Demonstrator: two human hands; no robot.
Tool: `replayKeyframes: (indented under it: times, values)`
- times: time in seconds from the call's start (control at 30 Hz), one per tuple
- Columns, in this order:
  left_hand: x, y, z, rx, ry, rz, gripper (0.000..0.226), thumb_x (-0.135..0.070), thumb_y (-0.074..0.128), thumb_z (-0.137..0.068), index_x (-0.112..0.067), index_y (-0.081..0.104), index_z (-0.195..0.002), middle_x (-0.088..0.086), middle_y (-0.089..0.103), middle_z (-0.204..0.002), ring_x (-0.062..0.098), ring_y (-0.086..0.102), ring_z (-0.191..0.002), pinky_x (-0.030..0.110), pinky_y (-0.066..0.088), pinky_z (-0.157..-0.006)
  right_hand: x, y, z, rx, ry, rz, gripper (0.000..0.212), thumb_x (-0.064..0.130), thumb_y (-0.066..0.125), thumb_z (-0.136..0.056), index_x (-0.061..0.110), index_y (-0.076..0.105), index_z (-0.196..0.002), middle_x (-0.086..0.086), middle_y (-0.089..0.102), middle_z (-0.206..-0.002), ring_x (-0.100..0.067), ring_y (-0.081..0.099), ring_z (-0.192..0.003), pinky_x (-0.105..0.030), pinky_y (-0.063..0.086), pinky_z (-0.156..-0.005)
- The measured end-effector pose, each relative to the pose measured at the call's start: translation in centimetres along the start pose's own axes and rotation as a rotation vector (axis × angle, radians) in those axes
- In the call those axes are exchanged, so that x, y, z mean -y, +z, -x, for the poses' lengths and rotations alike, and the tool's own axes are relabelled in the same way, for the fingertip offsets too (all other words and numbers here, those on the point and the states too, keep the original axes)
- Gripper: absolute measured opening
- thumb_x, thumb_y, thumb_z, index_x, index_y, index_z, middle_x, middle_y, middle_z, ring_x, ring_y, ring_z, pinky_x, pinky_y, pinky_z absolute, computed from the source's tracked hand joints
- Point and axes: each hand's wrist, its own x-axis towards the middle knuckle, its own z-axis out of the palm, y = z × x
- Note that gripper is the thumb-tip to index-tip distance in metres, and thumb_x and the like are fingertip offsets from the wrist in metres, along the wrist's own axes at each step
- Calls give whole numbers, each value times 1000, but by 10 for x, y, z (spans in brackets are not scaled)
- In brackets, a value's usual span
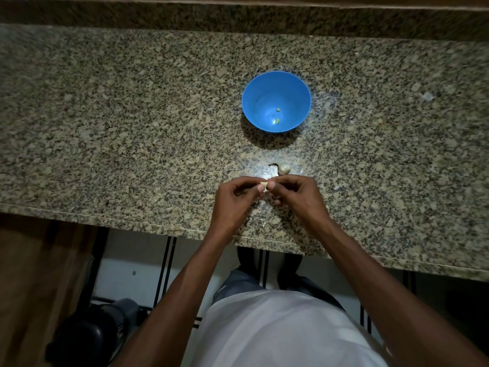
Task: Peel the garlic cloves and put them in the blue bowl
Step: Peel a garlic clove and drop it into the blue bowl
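A blue bowl [260, 88] stands on the granite counter [132, 128] with two small pale garlic pieces [277, 120] on its bottom. Nearer to me lies a small garlic bulb [285, 168] with a curved dry stem. Just in front of the bulb, my left hand [235, 201] and my right hand [296, 197] meet above the counter. Both pinch one pale garlic clove [264, 184] between thumbs and fingertips. Most of the clove is hidden by the fingers.
The counter's front edge [185, 229] runs just below my wrists. A raised granite ledge [238, 17] lines the back. Small pale flecks [427, 96] lie on the counter at right. A dark object [87, 337] sits on the floor at lower left.
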Motion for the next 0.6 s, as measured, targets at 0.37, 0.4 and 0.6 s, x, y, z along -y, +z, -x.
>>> replayKeyframes:
  times: [0.37,0.4,0.6]
  values:
    - [2,-4,-5,83,5,53,13,-14,76,-95,-7,75,-105,7,78,-103,23,75,-101,34,61,-90,6,-6,-4,173,358,-336,15,14,75,-95,3,79,-104,-8,77,-90,-12,69,-81,-19,56,-67]
    - [3,-4,-5,81,-22,66,14,-15,76,-95,-6,75,-105,7,78,-103,22,75,-101,35,61,-90,6,-6,-4,165,333,-319,16,13,76,-94,2,79,-105,-9,77,-91,-14,70,-82,-21,57,-69]
    - [8,-1,-6,12,-187,195,20,-15,77,-93,-1,76,-108,12,79,-95,15,74,-84,27,59,-79,6,-5,-1,124,40,-118,16,6,75,-95,0,79,-110,-16,80,-97,-24,77,-90,-31,63,-80]
